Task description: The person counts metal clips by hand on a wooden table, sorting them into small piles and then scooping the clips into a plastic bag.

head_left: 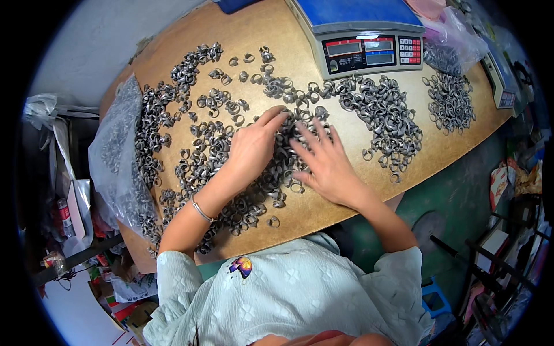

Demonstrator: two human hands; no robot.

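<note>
Many grey metal rings (283,167) lie in a loose heap on the brown tabletop (346,199), under and between my hands. My left hand (254,144) rests at the heap's left side, its visible fingers stretched forward over the rings and its other fingers hidden. A thin bracelet (202,209) circles that wrist. My right hand (324,164) is on the heap's right side, fingers spread and slightly blurred, touching or just above the rings. Neither hand shows a ring gripped in it. To the right lies a separate pile of similar rings (386,124).
A digital scale (369,55) with a blue top stands at the back. Another ring pile (451,102) lies beside a pinkish plastic bag (459,43); a second scale (501,78) is at far right. A clear bag of rings (118,153) sits at the table's left edge. A blue stool (434,299) stands below.
</note>
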